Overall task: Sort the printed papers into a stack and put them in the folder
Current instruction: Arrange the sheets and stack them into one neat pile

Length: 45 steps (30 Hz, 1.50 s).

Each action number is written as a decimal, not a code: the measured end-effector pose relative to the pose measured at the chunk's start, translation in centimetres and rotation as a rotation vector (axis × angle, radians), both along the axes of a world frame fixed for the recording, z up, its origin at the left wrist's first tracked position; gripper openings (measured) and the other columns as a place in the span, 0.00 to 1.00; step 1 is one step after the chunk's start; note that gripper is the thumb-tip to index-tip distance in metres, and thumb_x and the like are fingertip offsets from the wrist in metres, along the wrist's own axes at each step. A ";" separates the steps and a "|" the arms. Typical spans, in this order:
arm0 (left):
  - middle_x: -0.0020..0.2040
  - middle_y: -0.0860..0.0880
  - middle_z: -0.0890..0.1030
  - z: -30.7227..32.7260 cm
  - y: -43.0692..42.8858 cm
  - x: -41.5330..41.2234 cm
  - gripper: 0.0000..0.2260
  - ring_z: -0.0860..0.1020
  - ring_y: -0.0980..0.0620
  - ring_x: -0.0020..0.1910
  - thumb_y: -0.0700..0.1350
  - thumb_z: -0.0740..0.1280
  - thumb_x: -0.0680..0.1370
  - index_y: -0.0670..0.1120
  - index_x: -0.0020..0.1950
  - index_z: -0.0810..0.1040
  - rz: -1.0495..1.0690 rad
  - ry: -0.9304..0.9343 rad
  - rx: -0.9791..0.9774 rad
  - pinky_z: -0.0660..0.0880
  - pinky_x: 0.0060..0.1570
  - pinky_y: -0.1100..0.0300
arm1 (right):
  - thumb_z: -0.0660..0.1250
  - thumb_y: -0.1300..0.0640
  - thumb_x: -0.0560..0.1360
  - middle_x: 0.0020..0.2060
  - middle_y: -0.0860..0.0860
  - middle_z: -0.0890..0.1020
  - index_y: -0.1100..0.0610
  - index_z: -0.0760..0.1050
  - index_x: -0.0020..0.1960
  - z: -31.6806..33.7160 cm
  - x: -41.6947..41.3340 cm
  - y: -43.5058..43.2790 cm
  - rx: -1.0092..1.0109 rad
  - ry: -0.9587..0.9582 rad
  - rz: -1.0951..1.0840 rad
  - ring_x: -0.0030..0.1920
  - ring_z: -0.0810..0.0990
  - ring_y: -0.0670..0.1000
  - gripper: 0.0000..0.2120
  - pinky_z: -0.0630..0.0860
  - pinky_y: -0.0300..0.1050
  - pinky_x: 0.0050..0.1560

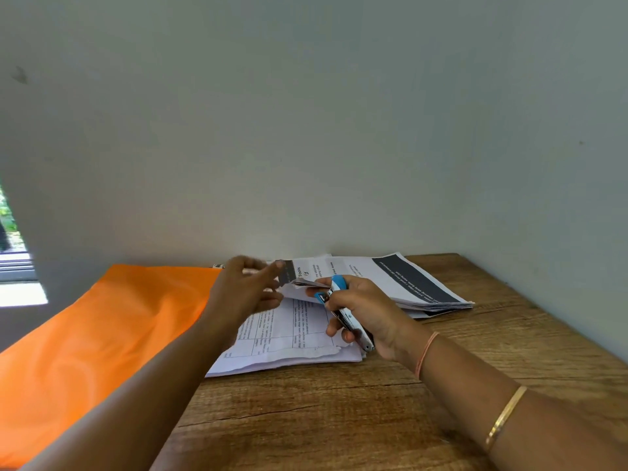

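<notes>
An orange folder (102,334) lies flat on the left of the wooden table (339,413). A stack of printed papers (289,338) with a table on the top sheet lies at the centre. My right hand (360,311) grips a blue and white stapler (343,307), whose jaws sit over the lifted far corner of that stack. My left hand (248,290) hovers over the stack's left side, fingers spread, blurred, holding nothing. A second stack of papers (407,283) with a dark header band lies behind, near the wall.
A plain wall (306,130) rises right behind the table. The table's right edge runs along another wall. A window (13,246) shows at the far left. Bare wood lies in front of the papers.
</notes>
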State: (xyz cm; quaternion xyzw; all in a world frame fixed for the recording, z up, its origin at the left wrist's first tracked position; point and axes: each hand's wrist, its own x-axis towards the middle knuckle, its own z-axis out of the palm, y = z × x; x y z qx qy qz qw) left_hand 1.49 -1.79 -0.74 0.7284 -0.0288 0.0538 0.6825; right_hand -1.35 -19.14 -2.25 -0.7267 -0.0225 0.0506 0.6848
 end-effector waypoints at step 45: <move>0.30 0.43 0.81 -1.9 -1.1 -1.1 0.03 0.77 0.57 0.24 0.33 0.67 0.75 0.36 0.47 0.79 -0.141 0.374 -0.384 0.76 0.25 0.68 | 0.58 0.52 0.81 0.39 0.57 0.84 0.41 0.47 0.76 -0.1 -1.0 1.5 0.140 0.103 0.004 0.24 0.71 0.48 0.29 0.64 0.35 0.21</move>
